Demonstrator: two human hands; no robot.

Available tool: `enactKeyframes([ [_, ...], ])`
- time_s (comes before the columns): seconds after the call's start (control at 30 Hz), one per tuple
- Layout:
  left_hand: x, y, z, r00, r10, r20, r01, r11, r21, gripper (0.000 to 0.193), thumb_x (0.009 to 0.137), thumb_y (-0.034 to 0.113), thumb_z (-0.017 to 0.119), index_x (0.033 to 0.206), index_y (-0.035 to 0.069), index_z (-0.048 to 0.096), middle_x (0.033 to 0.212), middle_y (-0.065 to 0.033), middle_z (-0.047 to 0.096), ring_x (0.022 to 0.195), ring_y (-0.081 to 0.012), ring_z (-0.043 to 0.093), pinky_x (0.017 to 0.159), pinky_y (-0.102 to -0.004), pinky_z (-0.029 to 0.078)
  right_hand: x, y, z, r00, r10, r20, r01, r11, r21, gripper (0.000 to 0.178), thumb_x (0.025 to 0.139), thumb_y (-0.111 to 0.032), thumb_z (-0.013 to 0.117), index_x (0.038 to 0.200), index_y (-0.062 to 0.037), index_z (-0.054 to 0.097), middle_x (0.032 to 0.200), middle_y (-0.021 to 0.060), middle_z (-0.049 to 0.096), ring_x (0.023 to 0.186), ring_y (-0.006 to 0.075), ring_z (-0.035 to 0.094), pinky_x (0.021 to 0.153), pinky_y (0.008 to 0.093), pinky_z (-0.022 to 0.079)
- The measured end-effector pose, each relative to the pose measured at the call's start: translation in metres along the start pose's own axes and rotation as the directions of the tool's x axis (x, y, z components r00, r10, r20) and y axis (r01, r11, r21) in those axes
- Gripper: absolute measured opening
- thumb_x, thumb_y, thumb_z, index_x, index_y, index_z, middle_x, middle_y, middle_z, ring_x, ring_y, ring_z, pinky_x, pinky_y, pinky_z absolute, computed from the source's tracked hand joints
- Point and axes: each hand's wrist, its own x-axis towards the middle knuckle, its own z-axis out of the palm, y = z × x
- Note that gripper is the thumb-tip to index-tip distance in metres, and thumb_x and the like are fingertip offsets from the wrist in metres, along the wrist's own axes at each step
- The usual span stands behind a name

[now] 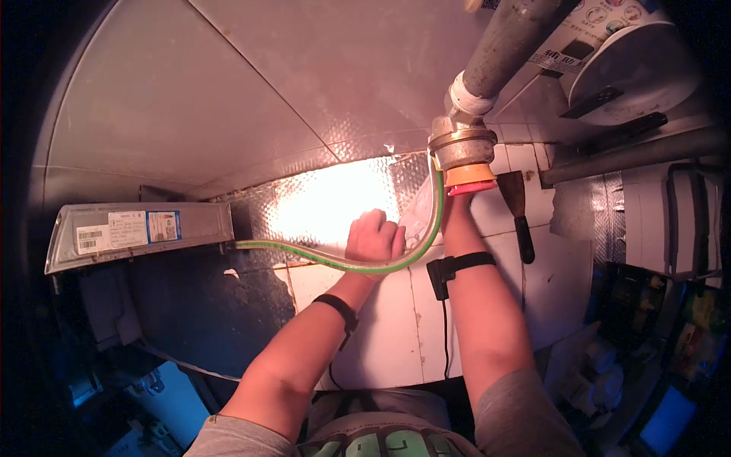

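My left hand (pixel 373 238) is closed with its knuckles up, beside the shiny embossed foil sheet (pixel 255 215) and next to a green-striped clear hose (pixel 373 267). What its curled fingers hold, if anything, is hidden. A crumpled pale pinkish sheet (pixel 416 216) lies between my two hands. My right forearm (pixel 491 320) reaches up under a brass pipe fitting (pixel 463 145) with a yellow and red end (pixel 470 183). That end covers my right hand, so its fingers do not show. Each forearm wears a black strap.
From the fitting the hose curves left to a metal panel (pixel 137 234) with labels. A flat-bladed scraper with a black handle (pixel 524 240) lies right of my right arm on white tiles (pixel 388 327). A thick grey pipe (pixel 518 38) and a round white lid (pixel 636 72) are at upper right.
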Motion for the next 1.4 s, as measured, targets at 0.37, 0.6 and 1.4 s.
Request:
enactKeyframes([
  [0.37,0.001,0.000,-0.002,1.000,-0.017,0.014,0.017,1.000,0.006,0.017,0.077,0.018,0.067,0.069,0.005,0.059,0.078,-0.0109,0.048,0.076,-0.0304,0.051,0.068,-0.0425,0.041,-0.004,-0.006,0.013,0.989,-0.102,-0.104,0.097,0.994,-0.054,0.011,0.080,-0.022,0.063,0.081,-0.0116,0.069,0.086,0.0074,0.065,0.086,0.0289,0.063,0.075,0.0410,0.051],
  [0.6,-0.002,-0.003,-0.002,1.000,0.005,-0.005,-0.005,1.000,0.003,0.017,0.077,0.017,0.068,0.071,0.005,0.060,0.080,-0.0098,0.049,0.076,-0.0276,0.049,0.067,-0.0400,0.039,-0.001,0.003,0.033,0.963,-0.187,-0.192,0.178,0.982,-0.061,0.011,0.079,-0.022,0.063,0.080,-0.0121,0.069,0.086,0.0071,0.065,0.086,0.0290,0.063,0.075,0.0410,0.051],
  [1.4,-0.001,-0.001,-0.001,1.000,0.009,-0.014,-0.009,1.000,-0.007,0.017,0.077,0.016,0.068,0.070,0.004,0.059,0.079,-0.0102,0.049,0.076,-0.0285,0.050,0.067,-0.0406,0.040,0.004,-0.002,-0.002,0.992,-0.122,0.017,0.122,0.993,-0.004,0.007,0.082,-0.015,0.059,0.083,-0.0103,0.065,0.090,0.0113,0.062,0.089,0.0312,0.061,0.075,0.0448,0.051],
])
